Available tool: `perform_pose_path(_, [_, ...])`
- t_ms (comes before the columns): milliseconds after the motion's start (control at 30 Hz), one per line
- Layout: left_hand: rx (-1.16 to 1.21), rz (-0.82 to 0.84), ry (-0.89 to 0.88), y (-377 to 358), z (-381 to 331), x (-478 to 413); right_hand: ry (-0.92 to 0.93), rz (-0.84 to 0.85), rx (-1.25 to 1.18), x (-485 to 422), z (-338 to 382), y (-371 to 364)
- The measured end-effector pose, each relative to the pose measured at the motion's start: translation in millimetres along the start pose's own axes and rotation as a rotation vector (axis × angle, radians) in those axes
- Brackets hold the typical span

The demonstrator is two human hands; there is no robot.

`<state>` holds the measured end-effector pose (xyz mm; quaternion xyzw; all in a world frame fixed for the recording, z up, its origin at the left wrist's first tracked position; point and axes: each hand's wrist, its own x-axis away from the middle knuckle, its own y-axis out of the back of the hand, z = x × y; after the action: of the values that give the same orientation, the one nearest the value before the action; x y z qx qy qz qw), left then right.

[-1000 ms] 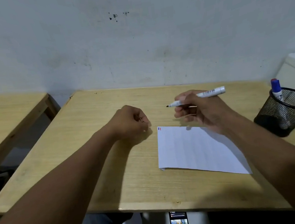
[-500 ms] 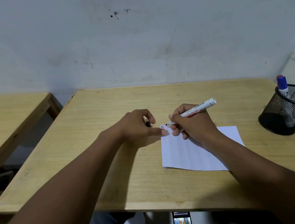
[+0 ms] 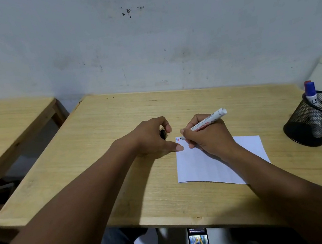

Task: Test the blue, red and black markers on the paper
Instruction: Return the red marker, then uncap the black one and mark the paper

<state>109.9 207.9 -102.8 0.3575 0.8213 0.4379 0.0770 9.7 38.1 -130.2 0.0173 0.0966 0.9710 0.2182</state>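
Black marker (image 3: pixel 207 123), gripped in my right hand (image 3: pixel 208 138), marks the paper's (image 3: pixel 211 162) far-left corner; left hand (image 3: pixel 150 138), clutching its cap (image 3: pixel 163 134), recaps next.

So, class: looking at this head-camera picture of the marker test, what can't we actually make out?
- Marker tip: covered by right hand fingers.
- Dark object in left hand: mostly hidden by curled fingers.
- Marks on paper: too small.
- Markers in mesh cup: blurred behind mesh.
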Motion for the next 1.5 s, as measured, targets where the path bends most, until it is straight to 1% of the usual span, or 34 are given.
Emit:
perform_pose_path(167, [0.012, -0.006, 0.003, -1, 2, -1, 0.014, 0.025, -0.019, 1, 1, -1])
perform_pose_path(300, [0.016, -0.009, 0.001, -1, 1, -1, -0.025, 0.039, -0.036, 3, 7, 0])
perform_pose_path(400, [0.098, -0.028, 0.019, 1, 4, -1, -0.067, -0.001, -0.130, 3, 14, 5])
perform_pose_path(500, [0.157, -0.062, 0.017, 6, 9, -3, -0.100, -0.091, -0.248, 0, 26, 17])
perform_pose_path(567, [0.181, -0.091, 0.004, 11, 9, -5, -0.072, -0.147, -0.213, -4, 40, 32])
perform_pose_path(633, [0.267, -0.110, -0.017, 17, 3, -8, -0.058, -0.109, -0.192, -5, 57, 53])
perform_pose_path(700, [0.402, -0.142, -0.047, 23, -12, -10, -0.070, -0.006, -0.222, -5, 77, 77])
perform_pose_path(767, [0.547, -0.179, -0.087, 29, -33, -16, -0.092, 0.045, -0.281, -3, 94, 102])
perform_pose_path(833, [0.687, -0.185, -0.131, 32, -59, -21, -0.101, 0.024, -0.348, -2, 107, 126])
perform_pose_path(900, [0.812, -0.156, -0.173, 28, -87, -27, -0.104, -0.030, -0.371, 0, 115, 147])
perform_pose_path(1033, [0.981, -0.049, -0.191, 4, -135, -41, -0.107, -0.111, -0.301, 10, 116, 179])
perform_pose_path(1167, [1.046, 0.029, -0.194, -19, -172, -53, -0.116, -0.184, -0.329, 20, 110, 202])
perform_pose_path(1300, [1.046, 0.074, -0.206, -33, -200, -61, -0.108, -0.234, -0.378, 25, 103, 218])
perform_pose_path(1500, [1.039, 0.071, -0.202, -49, -222, -71, -0.098, -0.276, -0.452, 28, 95, 231])
